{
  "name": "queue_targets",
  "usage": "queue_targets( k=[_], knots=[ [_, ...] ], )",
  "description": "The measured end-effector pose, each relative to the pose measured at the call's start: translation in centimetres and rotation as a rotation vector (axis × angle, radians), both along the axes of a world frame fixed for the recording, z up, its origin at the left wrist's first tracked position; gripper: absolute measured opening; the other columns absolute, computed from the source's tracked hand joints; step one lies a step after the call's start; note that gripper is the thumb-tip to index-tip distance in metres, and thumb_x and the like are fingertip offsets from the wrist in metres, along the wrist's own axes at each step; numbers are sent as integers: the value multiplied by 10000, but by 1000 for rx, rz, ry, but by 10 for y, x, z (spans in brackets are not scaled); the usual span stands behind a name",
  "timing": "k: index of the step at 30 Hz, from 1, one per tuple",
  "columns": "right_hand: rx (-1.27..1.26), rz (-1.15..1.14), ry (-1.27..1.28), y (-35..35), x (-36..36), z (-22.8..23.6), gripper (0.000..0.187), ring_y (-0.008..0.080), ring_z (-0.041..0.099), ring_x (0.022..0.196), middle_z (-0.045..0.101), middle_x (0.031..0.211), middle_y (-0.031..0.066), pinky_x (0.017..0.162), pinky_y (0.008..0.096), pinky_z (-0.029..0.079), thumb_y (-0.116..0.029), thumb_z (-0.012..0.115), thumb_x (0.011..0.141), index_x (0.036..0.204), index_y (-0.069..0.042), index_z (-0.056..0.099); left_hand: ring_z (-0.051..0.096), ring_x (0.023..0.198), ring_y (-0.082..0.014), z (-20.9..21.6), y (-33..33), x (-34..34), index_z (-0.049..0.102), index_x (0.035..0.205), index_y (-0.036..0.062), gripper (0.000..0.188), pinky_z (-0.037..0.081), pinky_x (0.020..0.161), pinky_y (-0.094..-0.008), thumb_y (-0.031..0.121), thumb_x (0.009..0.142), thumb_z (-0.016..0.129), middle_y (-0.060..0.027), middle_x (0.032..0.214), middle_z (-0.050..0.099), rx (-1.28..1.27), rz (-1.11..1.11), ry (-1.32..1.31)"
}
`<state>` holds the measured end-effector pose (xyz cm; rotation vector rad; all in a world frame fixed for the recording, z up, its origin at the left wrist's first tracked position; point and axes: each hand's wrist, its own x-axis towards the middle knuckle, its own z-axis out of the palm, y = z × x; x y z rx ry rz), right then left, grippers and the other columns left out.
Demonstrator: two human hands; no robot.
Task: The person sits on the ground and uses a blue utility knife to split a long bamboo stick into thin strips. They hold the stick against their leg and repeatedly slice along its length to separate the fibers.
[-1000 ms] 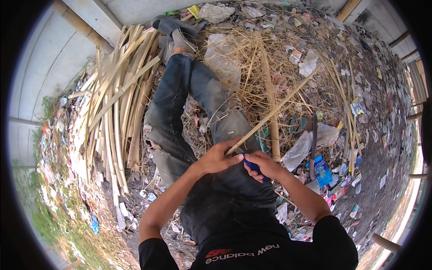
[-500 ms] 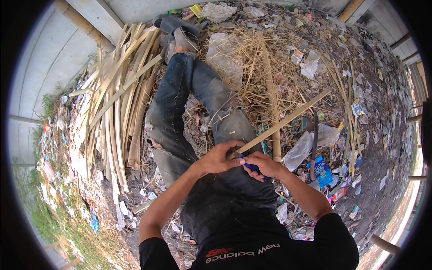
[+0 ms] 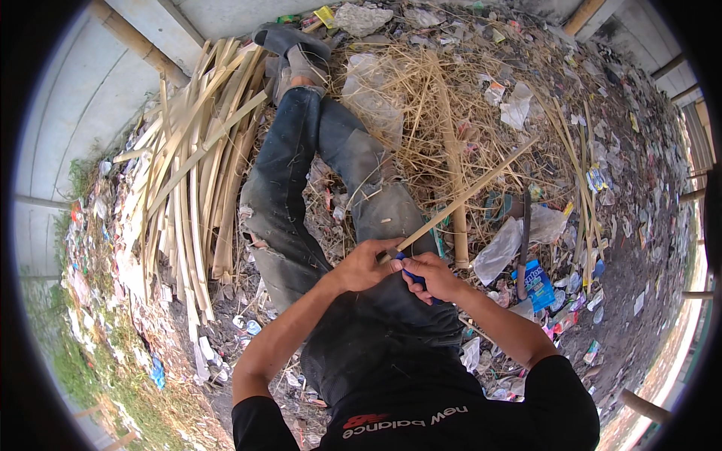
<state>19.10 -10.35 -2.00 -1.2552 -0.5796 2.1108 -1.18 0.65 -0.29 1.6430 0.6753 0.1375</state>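
A long, pale bamboo strip (image 3: 472, 191) slants up and to the right from my lap, its near end in the closed fingers of my left hand (image 3: 361, 268). Close beside it, my right hand (image 3: 436, 276) is wrapped round a small blue-handled tool (image 3: 414, 281), held against the strip's near end. Fingers hide most of that tool, so its blade or jaws cannot be made out. Both hands meet over my thigh, in dark, torn trousers (image 3: 383, 218).
Many bamboo strips (image 3: 199, 173) lie heaped at the left. Thin shavings (image 3: 410, 154) and a bamboo length (image 3: 452, 169) lie ahead. To the right are a dark-bladed machete (image 3: 525, 229), clear plastic (image 3: 498, 254), a blue packet (image 3: 538, 286) and scattered litter. A pale wall (image 3: 68, 128) stands beyond.
The bamboo strip has turned and looks narrower, and its far end has shifted left and slightly up. Both hands have moved a little to the left, still holding the strip and the tool.
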Motion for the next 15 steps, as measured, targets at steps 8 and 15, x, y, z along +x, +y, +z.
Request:
queue_targets(
  k=[8,15],
  knots=[
    [-42,-420,5,-4,-33,-4,442,90,422,450,463,642,3,392,279,370,-417,463,1138,880,-62,520,704,921,-191,-17,-14,15,716,1228,12,357,545,869,-369,316,1048,668,-128,952,766,-119,195,66],
    [29,55,85,5,7,-3,491,79,410,407,463,616,1,366,271,380,-451,491,1124,853,-46,549,658,1134,-199,-16,0,1,639,1378,17,498,507,1010,-387,328,1003,741,-138,1216,735,-101,46,-83]
  ],
)
